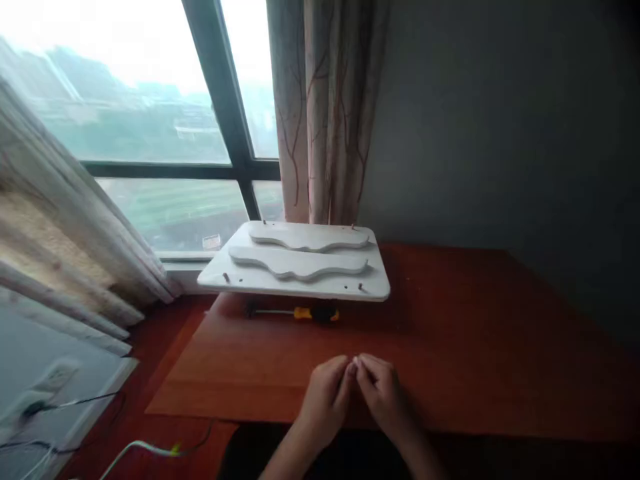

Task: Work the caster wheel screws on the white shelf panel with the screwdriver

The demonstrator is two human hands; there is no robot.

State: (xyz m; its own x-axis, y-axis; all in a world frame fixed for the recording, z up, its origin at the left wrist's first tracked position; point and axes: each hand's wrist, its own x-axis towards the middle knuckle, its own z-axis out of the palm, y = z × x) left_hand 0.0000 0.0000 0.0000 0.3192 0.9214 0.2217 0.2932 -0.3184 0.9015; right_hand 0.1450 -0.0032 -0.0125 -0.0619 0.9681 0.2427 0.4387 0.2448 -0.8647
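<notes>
Near the table's front edge, my left hand [325, 397] and my right hand [383, 393] meet at the fingertips, both with fingers curled in. Whatever they may hold between the fingers is too small or hidden to make out. Beyond them a screwdriver [316, 313] with a yellow and black handle lies on the table, its shaft pointing left. Behind it is a white board [225, 270] with rounded corners, small pegs standing up near its corners. Two white wavy-edged pieces [310, 237] rest on top of the board, one behind the other.
The reddish-brown wooden table [475, 347] reaches to the grey wall at the right. A window [165, 127] and patterned curtains [320, 113] stand behind. Cables [145, 445] and a wall socket [57, 375] are at the lower left.
</notes>
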